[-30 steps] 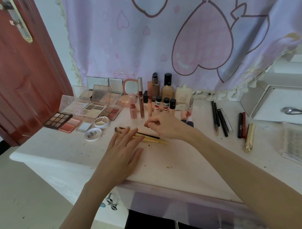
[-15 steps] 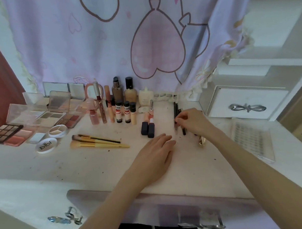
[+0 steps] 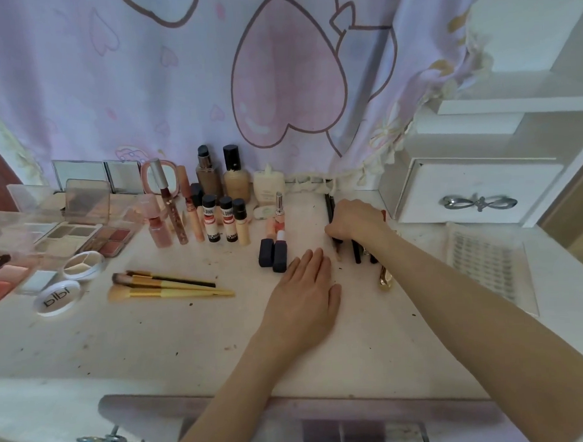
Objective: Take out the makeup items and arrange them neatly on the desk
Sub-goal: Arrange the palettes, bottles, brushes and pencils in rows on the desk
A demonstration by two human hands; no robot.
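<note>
White surface (image 3: 188, 340) below heart-print curtain (image 3: 278, 72). Left hand (image 3: 302, 296) flat, released; right hand (image 3: 356, 220) curled over black pencils (image 3: 355, 251). Could roll those pencils into gold tube (image 3: 384, 278) or lipsticks (image 3: 273, 256).

Across the top of my view hangs a lilac curtain (image 3: 180, 92) with pink hearts. At right I see a white drawer (image 3: 474, 194) with a silver bow handle (image 3: 479, 202).
</note>
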